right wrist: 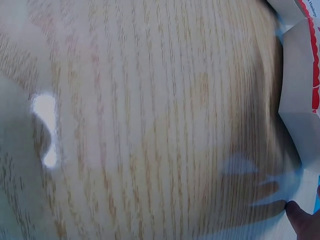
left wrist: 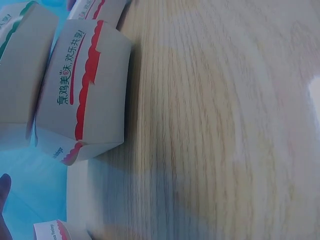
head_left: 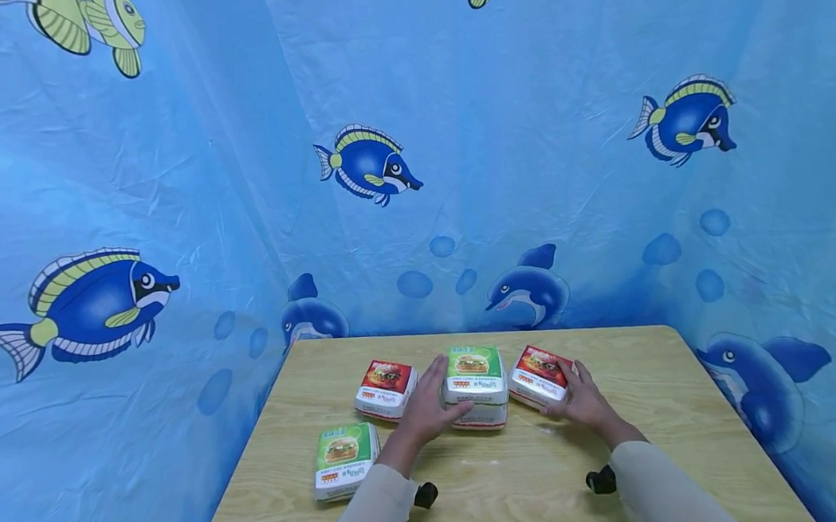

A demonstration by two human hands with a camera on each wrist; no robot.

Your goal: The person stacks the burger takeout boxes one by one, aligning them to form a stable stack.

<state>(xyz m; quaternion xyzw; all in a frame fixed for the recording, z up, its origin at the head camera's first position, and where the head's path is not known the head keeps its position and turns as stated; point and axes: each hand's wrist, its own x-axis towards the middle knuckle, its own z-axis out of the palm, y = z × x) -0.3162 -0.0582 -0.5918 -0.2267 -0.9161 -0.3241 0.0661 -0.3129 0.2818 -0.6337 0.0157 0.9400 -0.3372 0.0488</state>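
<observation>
A green-topped box (head_left: 471, 369) is stacked on a lower box (head_left: 481, 418), both borne by the counter (head_left: 518, 486). Left hand (head_left: 430, 400) is spread about the stack's left front, as would suit steadying; no grip is evident. Right hand (head_left: 581, 403) is loosely parted at the right red-topped box (head_left: 536, 369), seemingly to span its corner; no firm hold is seen. Left red-topped box (head_left: 386, 387) and near green-topped box (head_left: 343, 453) are left free. Lids closed; contents hidden.

From above, the head view faces forward-down; close wrist views share its boxes (head_left: 476, 363) and tabletop (head_left: 511, 487).
</observation>
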